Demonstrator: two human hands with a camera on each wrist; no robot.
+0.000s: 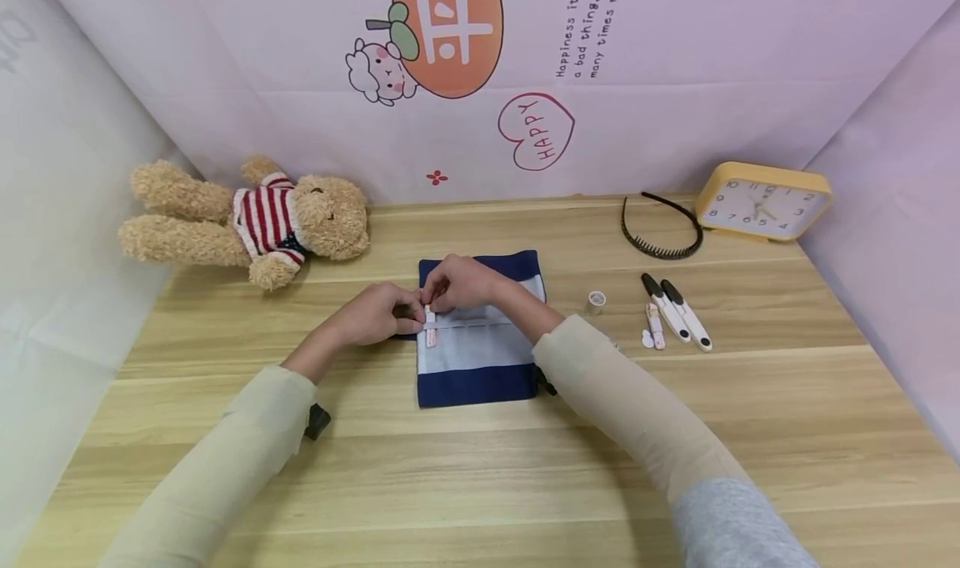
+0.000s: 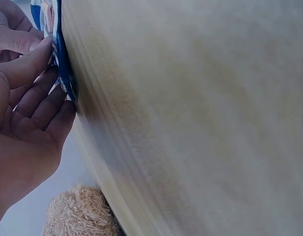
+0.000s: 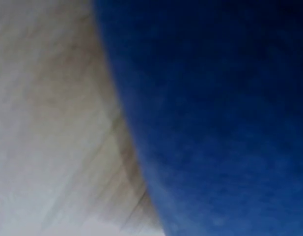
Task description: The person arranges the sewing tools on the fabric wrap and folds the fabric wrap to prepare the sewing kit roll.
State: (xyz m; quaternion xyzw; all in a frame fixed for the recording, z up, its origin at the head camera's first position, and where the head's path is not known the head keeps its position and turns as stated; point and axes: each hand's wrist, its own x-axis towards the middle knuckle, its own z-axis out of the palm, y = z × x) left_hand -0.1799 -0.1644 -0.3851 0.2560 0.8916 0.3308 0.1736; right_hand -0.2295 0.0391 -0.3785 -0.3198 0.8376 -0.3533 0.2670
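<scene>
A navy cloth organizer [image 1: 480, 389] with a light grey-blue middle lies spread on the table, a thin elastic strap [image 1: 480, 324] running across it. Near its left edge, a small slim pink-and-white item [image 1: 431, 334] passes under the strap. My left hand [image 1: 378, 314] pinches the organizer's left edge by the strap; in the left wrist view, thumb and fingers of that hand [image 2: 31, 93] meet at the cloth edge. From above, my right hand [image 1: 465, 283] pinches the upper end of the pink-and-white item. Only blurred navy cloth [image 3: 215, 123] and table show in the right wrist view.
To the right are a small white cylinder [image 1: 596, 303], another pink-and-white item [image 1: 656, 328] and two white tools with black ends [image 1: 686, 314]. Behind stand a black toothed headband [image 1: 667, 251] and a yellow clock [image 1: 765, 201]. A teddy bear [image 1: 255, 218] lies at the back left.
</scene>
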